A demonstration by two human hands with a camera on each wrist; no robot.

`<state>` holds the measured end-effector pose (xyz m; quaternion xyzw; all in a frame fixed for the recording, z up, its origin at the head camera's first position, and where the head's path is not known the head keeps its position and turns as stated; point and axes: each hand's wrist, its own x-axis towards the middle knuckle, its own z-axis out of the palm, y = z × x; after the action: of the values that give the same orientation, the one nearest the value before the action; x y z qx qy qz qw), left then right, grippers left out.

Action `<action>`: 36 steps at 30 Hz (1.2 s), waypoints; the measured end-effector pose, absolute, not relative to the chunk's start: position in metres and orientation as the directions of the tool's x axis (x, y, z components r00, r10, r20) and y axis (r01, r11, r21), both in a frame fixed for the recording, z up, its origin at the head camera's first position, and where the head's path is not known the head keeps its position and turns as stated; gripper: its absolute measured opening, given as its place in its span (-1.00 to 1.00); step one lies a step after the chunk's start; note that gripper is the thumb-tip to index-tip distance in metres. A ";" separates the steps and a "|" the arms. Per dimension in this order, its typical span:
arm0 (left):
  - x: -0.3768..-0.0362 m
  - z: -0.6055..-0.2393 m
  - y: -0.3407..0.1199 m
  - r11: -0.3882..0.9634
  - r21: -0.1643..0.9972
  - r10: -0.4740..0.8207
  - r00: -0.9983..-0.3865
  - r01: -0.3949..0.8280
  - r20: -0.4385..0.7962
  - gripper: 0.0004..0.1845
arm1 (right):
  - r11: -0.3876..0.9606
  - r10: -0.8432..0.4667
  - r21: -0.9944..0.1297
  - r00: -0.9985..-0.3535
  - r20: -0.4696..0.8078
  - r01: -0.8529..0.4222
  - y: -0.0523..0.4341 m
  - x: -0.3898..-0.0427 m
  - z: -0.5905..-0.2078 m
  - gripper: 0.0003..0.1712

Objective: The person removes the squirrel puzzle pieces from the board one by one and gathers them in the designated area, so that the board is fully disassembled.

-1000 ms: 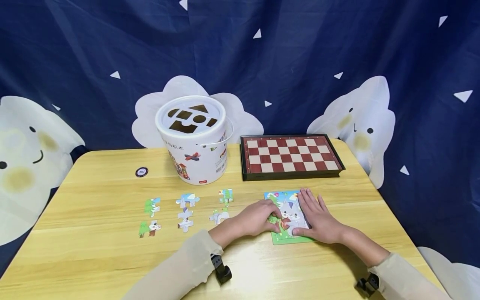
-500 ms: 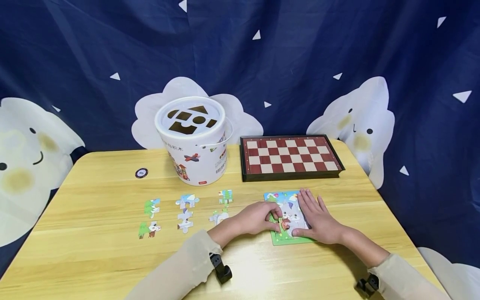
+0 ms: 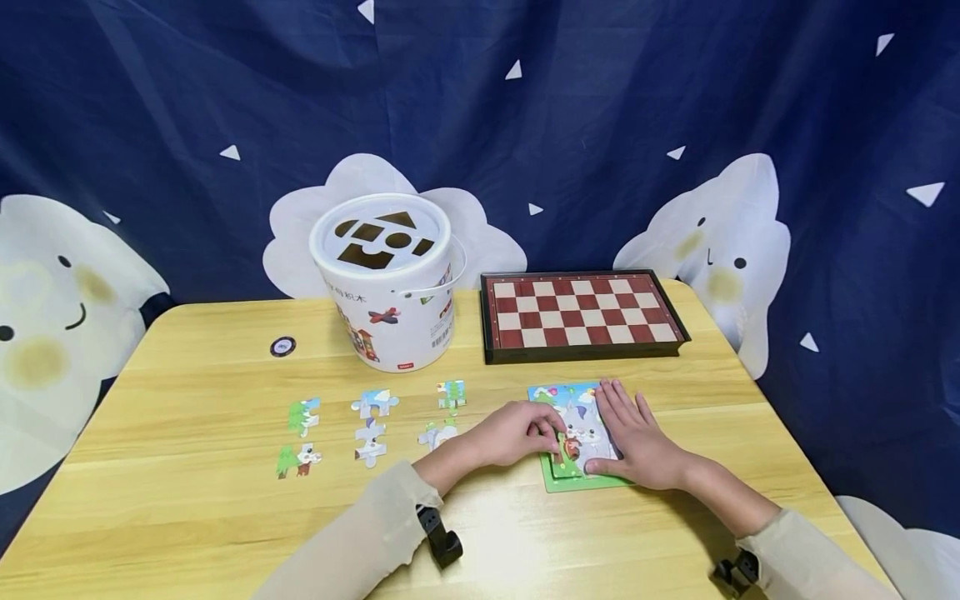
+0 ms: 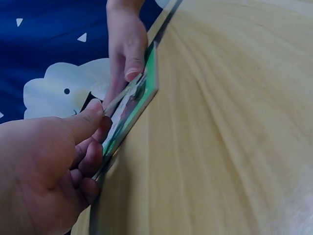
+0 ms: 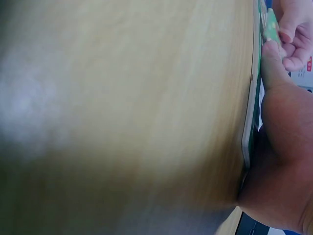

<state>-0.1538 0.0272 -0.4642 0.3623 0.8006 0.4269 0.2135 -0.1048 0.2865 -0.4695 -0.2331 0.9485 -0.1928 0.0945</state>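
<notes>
We saw the left hand (image 3: pixel 510 435) pinch a puzzle piece (image 5: pixel 272 25) between thumb and fingers at the eight o'clock side of the puzzle board (image 3: pixel 566 484), while the right hand (image 3: pixel 643 440) lay flat across it, gripping nothing. We judged the step to be working that piece out or in, we could not tell which; the next move seemed to call for a steady palm. The left wrist view showed the piece tilted, its lift scarcely readable from the head. Only the head view showed the loose pieces (image 3: pixel 371 452) at nine o'clock; beyond stood the bucket (image 3: pixel 397 329) at ten and the checkered board (image 3: pixel 585 312) at twelve.
</notes>
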 end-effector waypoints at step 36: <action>-0.116 -0.426 -0.187 0.439 0.832 0.625 -0.780 0.339 -0.012 -0.82 | 0.819 -0.472 -0.418 -0.876 -0.100 -0.393 0.285 -0.104 -0.471 0.30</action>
<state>-0.1164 -0.1865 -0.4263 0.2894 0.8327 0.4436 0.1615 -0.1041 0.2853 -0.4707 -0.2278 0.9484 -0.1966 0.1002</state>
